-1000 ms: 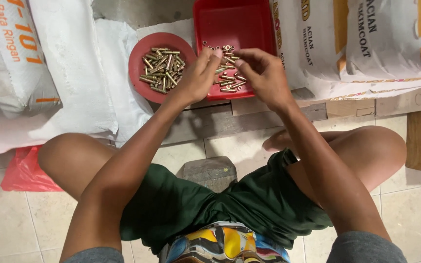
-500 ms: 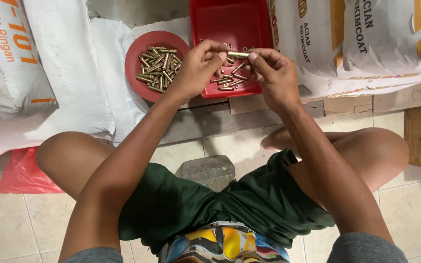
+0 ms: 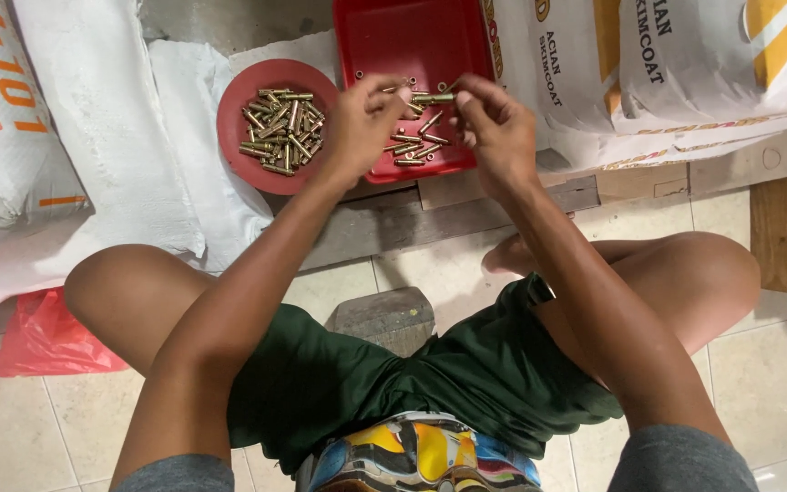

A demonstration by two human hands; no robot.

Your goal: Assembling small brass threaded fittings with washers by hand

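Head view, looking down over the seated person's lap. We record both hands raised over a red rectangular tray [image 3: 393,36] that sits among white sacks [image 3: 703,73]. The left hand [image 3: 366,123] and the right hand [image 3: 494,128] meet at 1 small brass-coloured metal fastener [image 3: 434,97], held roughly level between them above the tray's middle. The left hand's fingertips are pinched together on the fastener's left end; the right hand's thumb and fingers are pinched on its right end. We cannot tell whether the piece is 1 part or 2 joined parts: it is too small.

Below the hands, on the tray floor, we note a scatter of loose fasteners [image 3: 416,150] of the same kind, lying at mixed angles near the tray's front edge, with a few small pieces further back.

Just left of the tray, touching or nearly touching its side, stands a round red dish [image 3: 234,146] holding a heap of the same brass-coloured pieces [image 3: 280,132]. Neither hand touches the dish.

The tray and dish rest on a worn wooden board [image 3: 393,223] at the edge of a tiled floor [image 3: 11,428]. A red plastic bag [image 3: 43,333] lies on the tiles beside the person's left knee. The person wears dark green shorts [image 3: 366,383].
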